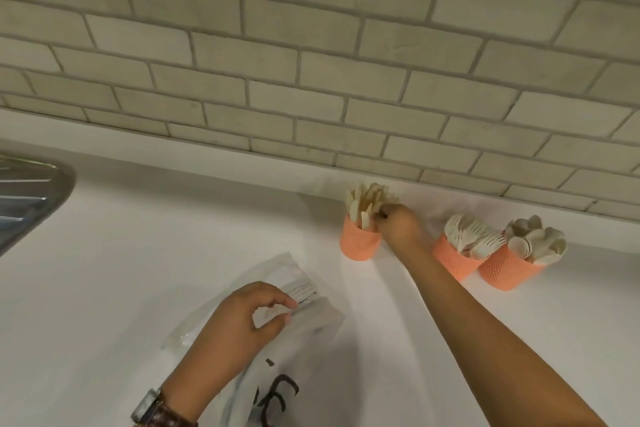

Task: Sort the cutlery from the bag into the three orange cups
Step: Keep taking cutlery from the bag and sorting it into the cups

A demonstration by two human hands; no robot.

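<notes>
We log knife cup (358, 243), fork cup (453, 262) and spoon cup (507, 270) rightward of it. Right hand (398, 222) pinches its knives (363, 204); left hand (242, 317) pinches bag (291, 270).

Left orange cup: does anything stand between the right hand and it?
Nothing visible does. The right hand is at the rim of the left orange cup, with its fingertips at the knives that stand in it.
</notes>
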